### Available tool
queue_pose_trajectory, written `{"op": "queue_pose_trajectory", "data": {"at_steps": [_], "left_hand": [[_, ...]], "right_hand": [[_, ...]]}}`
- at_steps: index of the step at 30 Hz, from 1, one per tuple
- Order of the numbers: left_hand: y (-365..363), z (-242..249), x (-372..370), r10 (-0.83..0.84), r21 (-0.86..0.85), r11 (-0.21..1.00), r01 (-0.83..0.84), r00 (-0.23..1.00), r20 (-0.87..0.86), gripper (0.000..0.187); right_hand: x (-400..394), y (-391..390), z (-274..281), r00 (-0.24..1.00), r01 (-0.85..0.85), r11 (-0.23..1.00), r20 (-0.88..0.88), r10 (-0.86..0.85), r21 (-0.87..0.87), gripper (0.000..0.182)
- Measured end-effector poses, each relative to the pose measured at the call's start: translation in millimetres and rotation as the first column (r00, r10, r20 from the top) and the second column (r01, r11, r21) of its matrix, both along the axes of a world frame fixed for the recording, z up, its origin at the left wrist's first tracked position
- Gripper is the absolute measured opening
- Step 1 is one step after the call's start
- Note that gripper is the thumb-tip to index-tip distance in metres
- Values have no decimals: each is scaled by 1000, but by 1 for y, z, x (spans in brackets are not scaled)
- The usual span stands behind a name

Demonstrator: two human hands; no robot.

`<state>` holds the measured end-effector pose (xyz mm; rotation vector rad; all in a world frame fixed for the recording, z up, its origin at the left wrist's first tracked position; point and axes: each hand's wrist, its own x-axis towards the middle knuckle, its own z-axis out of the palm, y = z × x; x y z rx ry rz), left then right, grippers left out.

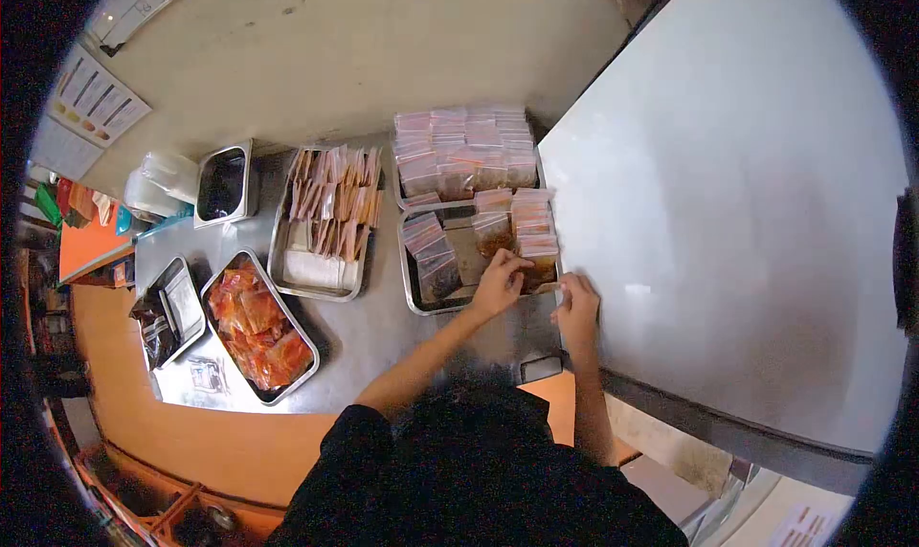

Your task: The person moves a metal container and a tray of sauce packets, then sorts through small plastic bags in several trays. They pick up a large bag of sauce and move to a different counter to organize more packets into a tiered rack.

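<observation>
My left hand (500, 285) reaches over the near edge of a metal tray (436, 308), its fingers closed at a small clear zip bag (543, 264) with brownish contents. Just beyond those fingers stand more zip bags (493, 223) in rows, their pale tops upward. At the tray's near right corner is my right hand (577, 310), fingers curled inward; whatever may lie between them is hidden. On the left side of the same tray leans a row of dark-filled bags (433, 255). A brown tray bottom (466, 250) shows between the rows.
Behind stands a tray packed with zip bags (466, 150). Leftward are a tray of upright packets (330, 198), a tray of orange-red packets (257, 322), a tray with dark packets (158, 332) and a deep metal container (225, 183). A large white surface (728, 222) rises close on the right.
</observation>
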<state>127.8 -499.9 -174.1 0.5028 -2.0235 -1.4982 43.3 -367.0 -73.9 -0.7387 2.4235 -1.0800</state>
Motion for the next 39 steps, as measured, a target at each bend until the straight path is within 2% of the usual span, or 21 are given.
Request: {"op": "queue_pose_trajectory", "data": {"at_steps": [2,3,5,6,8,9,11,13,15,17,18,20,21,23,25,27,28,30,32,34,39], "left_hand": [[-6,6,-3,-34,18,999,34,999,-5,24],[-9,9,-4,-32,-20,999,32,999,-4,23],[-10,7,-5,-33,-61,998,33,999,-1,22],[-11,6,-5,-24,-77,997,23,1000,-14,21],[-10,-6,-9,-22,-97,995,19,999,-29,21],[-11,-15,-11,3,-158,987,-12,998,-58,20],[-9,-12,-12,23,-222,974,-43,995,-93,19],[-7,-3,-10,47,-69,996,-48,999,-19,22],[-7,-2,-15,82,-86,993,-81,997,6,22],[-8,-4,-20,117,-105,988,-113,993,27,23],[-9,-6,-23,146,-116,983,-141,989,35,22],[-9,-6,-26,175,-128,978,-167,984,47,20],[-9,-4,-28,202,-123,972,-198,979,25,18],[-9,-3,-29,226,-119,967,-223,974,9,16],[-13,-2,-31,192,-82,979,-189,981,31,15],[-15,1,-33,170,-59,984,-168,985,32,15],[-18,2,-34,150,-33,988,-149,988,28,16],[-22,2,-33,150,-64,987,-148,988,29,17],[-23,1,-33,150,-85,986,-147,988,31,17],[-24,0,-33,67,-70,995,-64,997,43,17],[-13,-2,-32,177,-73,981,-180,983,-43,15]], "right_hand": [[0,4,5,975,-128,992,-184,127,8,15],[-3,7,9,974,-129,992,-186,128,8,15],[-3,8,24,968,-239,947,-16,249,215,13],[-6,5,20,969,-236,948,-17,245,213,13],[-21,-11,0,813,-346,825,-296,501,446,15],[-24,-19,-12,815,-340,829,-301,495,444,15],[-24,-39,-33,894,-222,937,-328,306,269,18],[-24,-50,-43,882,-173,954,-392,261,246,20],[-19,-51,-50,870,-124,965,-443,217,229,21],[-13,-49,-49,867,-9,995,-496,55,95,21],[-9,-43,-47,866,-8,996,-498,54,93,21],[8,-26,-42,851,-28,998,-525,-4,-53,21],[11,-16,-48,852,-28,998,-524,-5,-54,21],[16,-1,-59,837,-197,954,-467,284,227,30],[17,3,-71,809,-197,961,-521,271,194,34],[14,-1,-81,782,-174,963,-565,264,208,19],[15,-5,-75,783,-175,964,-565,260,201,19],[17,-11,-57,853,-128,947,-454,256,294,24],[18,-13,-61,834,-128,941,-480,274,314,26],[17,-15,-65,813,-129,933,-503,294,337,29],[3,-19,-77,761,-210,891,-505,408,403,27]]}}
